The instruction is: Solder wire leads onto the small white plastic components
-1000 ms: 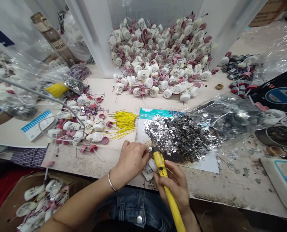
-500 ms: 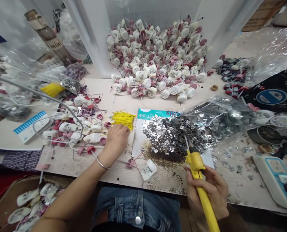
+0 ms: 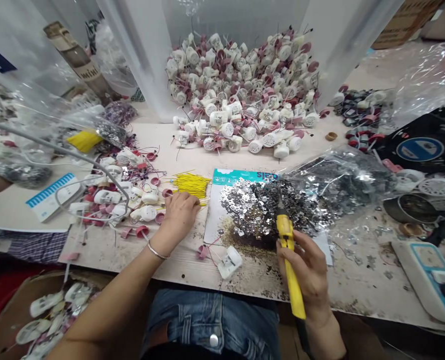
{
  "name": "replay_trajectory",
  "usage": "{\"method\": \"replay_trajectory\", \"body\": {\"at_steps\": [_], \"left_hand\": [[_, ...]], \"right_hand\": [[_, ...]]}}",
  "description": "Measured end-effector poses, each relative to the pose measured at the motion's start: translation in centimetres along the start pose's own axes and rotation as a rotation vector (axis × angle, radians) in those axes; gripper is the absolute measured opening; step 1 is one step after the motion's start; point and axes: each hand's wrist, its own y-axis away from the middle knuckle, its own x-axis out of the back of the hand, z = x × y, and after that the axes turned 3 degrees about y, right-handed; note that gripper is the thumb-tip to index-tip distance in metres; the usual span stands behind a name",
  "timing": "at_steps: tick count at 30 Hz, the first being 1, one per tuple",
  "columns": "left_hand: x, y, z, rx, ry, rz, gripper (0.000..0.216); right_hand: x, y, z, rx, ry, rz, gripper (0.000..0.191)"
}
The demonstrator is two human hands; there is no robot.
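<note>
My right hand (image 3: 307,265) grips a yellow soldering iron (image 3: 290,275) by its handle. The iron's tip points into a heap of small shiny metal tabs (image 3: 245,205) on a white and teal sheet (image 3: 222,176). My left hand (image 3: 181,212) rests on the near edge of a bundle of yellow wires (image 3: 192,184), fingers curled down together; a yellow wire end sticks out beside them, and the fingertips are partly hidden. Between my hands, near the table edge, lies a white plastic housing (image 3: 230,262) with thin wires running to a pink cap (image 3: 202,251).
White housings with pink caps (image 3: 143,214) lie left of my left hand. A large pile of similar parts (image 3: 241,100) spills from a bin at the back. A clear bag (image 3: 350,175) of metal tabs lies right, near a power strip (image 3: 425,280). A grey cable (image 3: 106,170) loops at left.
The soldering iron has moved left and stands more upright, its tip farther back in the metal tabs. My right hand has moved up and left with it. My left hand has barely shifted.
</note>
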Motion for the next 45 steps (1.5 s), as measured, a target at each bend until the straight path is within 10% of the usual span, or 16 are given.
{"method": "replay_trajectory", "body": {"at_steps": [13,22,29,39,45], "left_hand": [[0.5,1.3,-0.8,-0.304,0.152,0.354,0.018],[0.4,1.3,7.4,-0.492,0.423,-0.397,0.011],[0.9,-0.1,8.3,-0.69,0.153,-0.39,0.026],[2.2,1.3,3.3,-0.349,0.282,-0.287,0.022],[0.5,2.4,3.8,-0.154,0.357,-0.297,0.015]], "right_hand": [[-2.3,-0.3,-3.0,0.025,-0.034,0.071,0.027],[-0.8,1.1,-4.5,-0.229,-0.043,0.254,0.017],[0.3,1.0,-4.6,-0.25,-0.055,0.284,0.019],[1.7,1.8,-4.5,-0.06,-0.211,-0.039,0.055],[2.7,2.2,-5.3,-0.108,-0.232,-0.108,0.03]]}}
